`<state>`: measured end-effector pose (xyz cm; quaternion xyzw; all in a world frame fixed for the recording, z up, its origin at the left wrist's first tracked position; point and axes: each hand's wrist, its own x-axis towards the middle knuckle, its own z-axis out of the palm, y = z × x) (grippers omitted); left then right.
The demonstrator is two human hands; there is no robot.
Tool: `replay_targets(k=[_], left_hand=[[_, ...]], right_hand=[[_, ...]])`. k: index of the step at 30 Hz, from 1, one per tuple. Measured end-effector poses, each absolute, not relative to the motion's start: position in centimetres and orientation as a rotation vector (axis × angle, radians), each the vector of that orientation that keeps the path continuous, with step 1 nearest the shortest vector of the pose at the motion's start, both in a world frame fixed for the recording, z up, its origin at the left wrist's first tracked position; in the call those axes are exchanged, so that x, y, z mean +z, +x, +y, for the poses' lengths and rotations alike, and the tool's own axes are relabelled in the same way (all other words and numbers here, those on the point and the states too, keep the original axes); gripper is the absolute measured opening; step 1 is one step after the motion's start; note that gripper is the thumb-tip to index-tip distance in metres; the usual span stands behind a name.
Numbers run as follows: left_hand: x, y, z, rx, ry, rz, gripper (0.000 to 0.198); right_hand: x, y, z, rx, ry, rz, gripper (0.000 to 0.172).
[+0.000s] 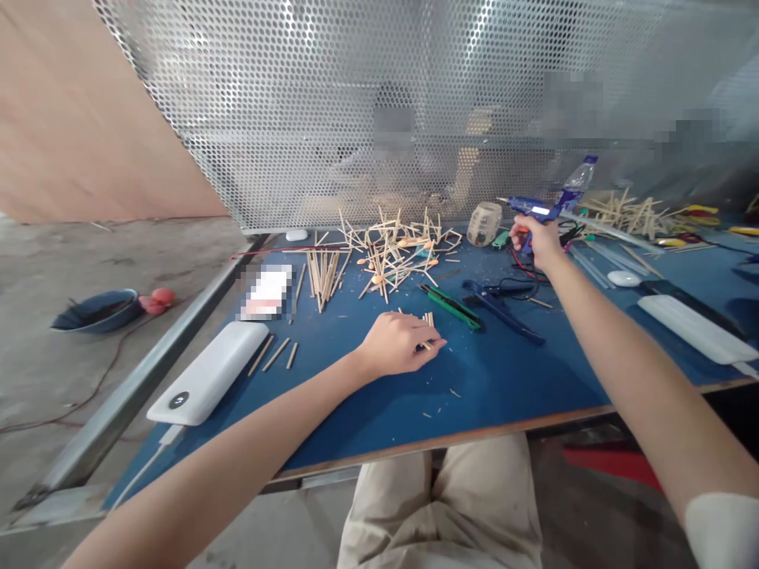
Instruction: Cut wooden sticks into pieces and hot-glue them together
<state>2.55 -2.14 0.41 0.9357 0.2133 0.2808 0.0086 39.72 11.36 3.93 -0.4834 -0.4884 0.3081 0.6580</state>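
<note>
My left hand [396,343] rests low over the blue tabletop, its fingers closed around a few short wooden sticks [429,320]. Their ends poke out past the fingers, and the rest is hidden under the hand. Further right and back, my right hand [538,239] grips a blue hot glue gun [530,209] by its handle. The gun's nozzle points left, and a long pale glue stick [608,231] sticks out behind it. Between the hands lie a green utility knife [451,307] and a pair of blue-handled pliers [504,312].
A tangled pile of wooden sticks [403,249] sits at the back, beside a clear jar [485,224]. Sorted sticks [324,276] lie to its left. White power banks [210,371] occupy both sides. A bottle [578,183] stands behind the glue gun, before a perforated metal panel [332,103].
</note>
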Motion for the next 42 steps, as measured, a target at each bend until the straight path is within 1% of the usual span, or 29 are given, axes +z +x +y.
replay_targets(k=[6, 12, 19, 24, 31, 37, 42], left_hand=[[-0.2, 1.5, -0.8, 0.914, 2.779, 0.999, 0.035], [-0.5, 1.5, 0.0, 0.797, 2.739, 1.073, 0.037], [-0.6, 1.8, -0.1, 0.78, 2.752, 1.076, 0.038], [-0.7, 1.8, -0.1, 0.769, 2.77, 1.095, 0.038], [-0.8, 1.8, -0.1, 0.771, 2.782, 1.084, 0.035], [-0.8, 1.8, 0.0, 0.745, 2.797, 1.088, 0.035], [-0.7, 1.8, 0.0, 0.713, 2.798, 1.074, 0.034]], right_hand=[[-0.5, 42.2, 13.9, 0.661, -1.096, -1.045, 0.023], [-3.0, 43.4, 15.1, 0.617, -1.137, -1.016, 0.017], [-3.3, 43.1, 15.4, 0.565, -1.198, -1.037, 0.022], [-3.3, 43.2, 15.7, 0.499, -1.254, -1.012, 0.02], [-3.5, 43.2, 16.0, 0.463, -1.303, -0.999, 0.023], [-3.2, 43.0, 15.9, 0.456, -1.255, -0.998, 0.015], [-2.9, 42.6, 15.5, 0.474, -1.223, -1.005, 0.016]])
